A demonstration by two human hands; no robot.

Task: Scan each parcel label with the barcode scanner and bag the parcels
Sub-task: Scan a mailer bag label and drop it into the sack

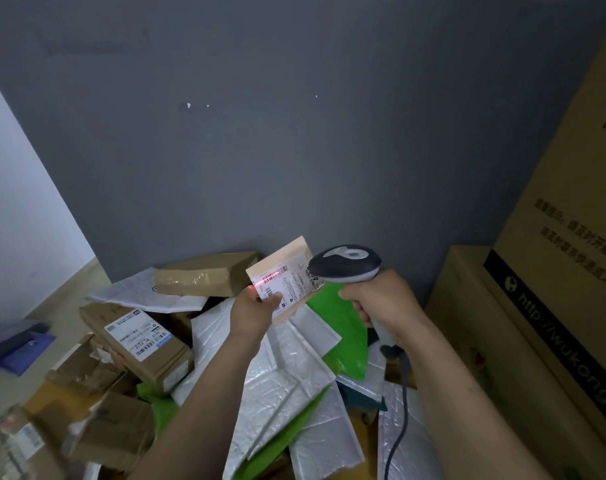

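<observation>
A flat tan paper parcel [291, 252] with a white printed label [289, 284] is held up tilted, label facing the camera, a red scan line [271, 276] crossing its barcode, while the grey-and-white corded barcode scanner [346, 263] points at it from three o'clock, nose overlapping the label's edge.

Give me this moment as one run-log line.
left hand: holds brown parcel | right hand: grips barcode scanner | red beam: across label | step: scan under way
</observation>
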